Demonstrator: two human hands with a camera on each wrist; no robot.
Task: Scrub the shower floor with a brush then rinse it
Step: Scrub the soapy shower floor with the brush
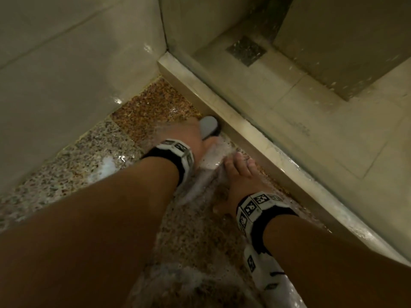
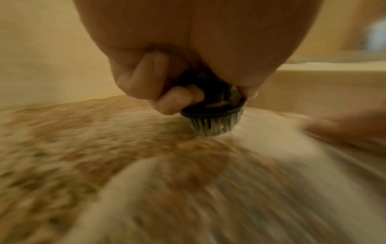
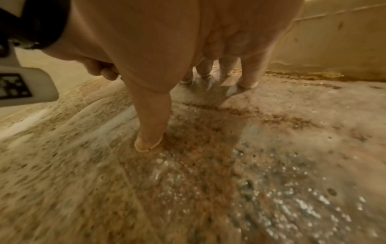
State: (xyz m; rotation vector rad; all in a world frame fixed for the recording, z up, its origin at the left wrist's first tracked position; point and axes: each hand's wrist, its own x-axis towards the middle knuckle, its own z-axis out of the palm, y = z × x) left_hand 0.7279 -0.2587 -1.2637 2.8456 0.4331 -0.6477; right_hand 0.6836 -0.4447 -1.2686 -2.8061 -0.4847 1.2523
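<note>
My left hand point(image 1: 191, 134) grips a small scrub brush point(image 1: 209, 127) with a grey top and dark base; its bristles point(image 2: 213, 127) press on the speckled granite shower floor point(image 1: 142, 112) beside the raised curb. Curled fingers point(image 2: 146, 74) wrap the brush body point(image 2: 211, 102). White foam streaks the floor point(image 2: 261, 140) around the brush. My right hand point(image 1: 239, 172) rests spread on the wet floor just right of the brush, fingertips point(image 3: 148, 142) pressing down and holding nothing. The wet, foamy floor point(image 3: 208, 148) shows under it.
A pale stone curb point(image 1: 222, 112) runs diagonally from the centre to the lower right. Beyond it lies beige tile with a dark square drain point(image 1: 245, 51). A tiled wall point(image 1: 66, 63) closes the left side. A foam patch point(image 1: 106, 165) sits on the floor at left.
</note>
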